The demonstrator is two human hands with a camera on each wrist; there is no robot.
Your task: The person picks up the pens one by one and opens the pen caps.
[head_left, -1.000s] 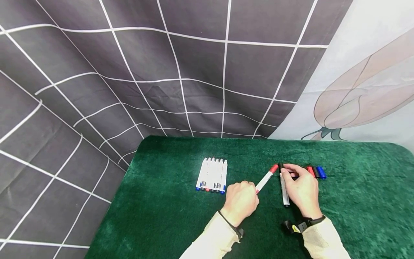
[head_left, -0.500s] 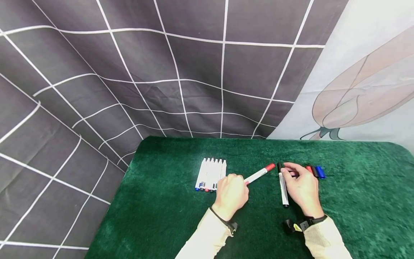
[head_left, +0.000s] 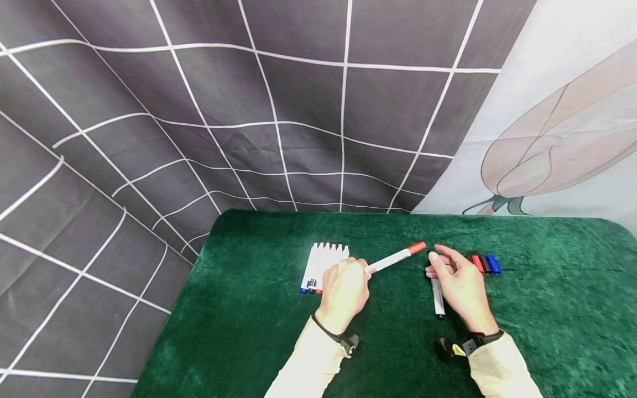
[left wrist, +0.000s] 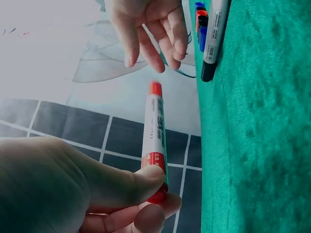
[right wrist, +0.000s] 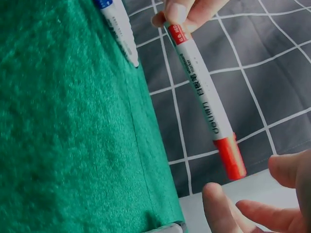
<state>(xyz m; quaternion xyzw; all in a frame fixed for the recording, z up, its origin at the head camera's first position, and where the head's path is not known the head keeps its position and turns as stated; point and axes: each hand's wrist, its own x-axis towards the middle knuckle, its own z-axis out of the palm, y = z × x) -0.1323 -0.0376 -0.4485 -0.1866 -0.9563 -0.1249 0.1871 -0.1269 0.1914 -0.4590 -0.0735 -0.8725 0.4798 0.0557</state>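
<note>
My left hand [head_left: 344, 292] pinches a red-capped whiteboard marker [head_left: 390, 261] by its tail end, thumb on top in the left wrist view. The marker's red cap [right wrist: 230, 158] points toward my right hand [head_left: 460, 282]. That hand holds nothing; its thumb and fingers are spread apart, a short way from the cap in the right wrist view. Below the right fingertips a black-capped marker [head_left: 438, 301] lies on the green cloth, its upper end partly hidden by the hand.
Several capless white markers [head_left: 318, 262] lie side by side on the green cloth [head_left: 239, 331], partly behind my left hand. Several loose caps, among them a blue cap [head_left: 493, 264] and a red cap [head_left: 478, 263], lie in a row beyond my right hand. A grey grid curtain [head_left: 308, 143] hangs behind.
My left hand has moved left and farther up the cloth with the red-capped marker, which now lies at a flatter angle. My right hand's fingers have spread, staying near the black-capped marker.
</note>
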